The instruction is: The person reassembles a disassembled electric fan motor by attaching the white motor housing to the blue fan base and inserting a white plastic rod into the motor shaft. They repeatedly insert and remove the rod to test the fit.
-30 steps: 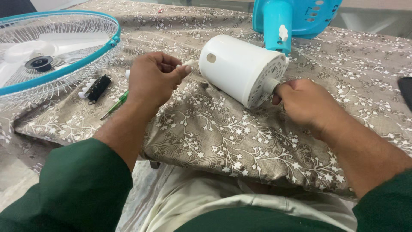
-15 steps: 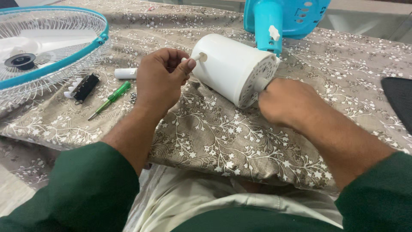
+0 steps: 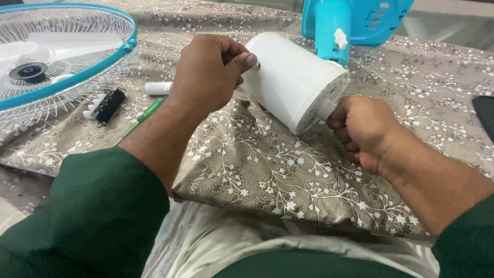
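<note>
Left hand, right hand grip one white housing (lying tilted).

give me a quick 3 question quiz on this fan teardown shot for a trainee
1. True or false: the white motor housing stands upright on the cloth.
2. Which hand is closed at the vented end of the housing? A) the left hand B) the right hand
3. Name the thin tool lying on the patterned cloth between the black switch block and the left forearm.

Key
1. False: it lies tilted on its side, held at both ends.
2. B: the left hand grips the closed end, thumb near a small hole.
3. The green-handled screwdriver, below the small white cylinder, near the fan guard.
</note>
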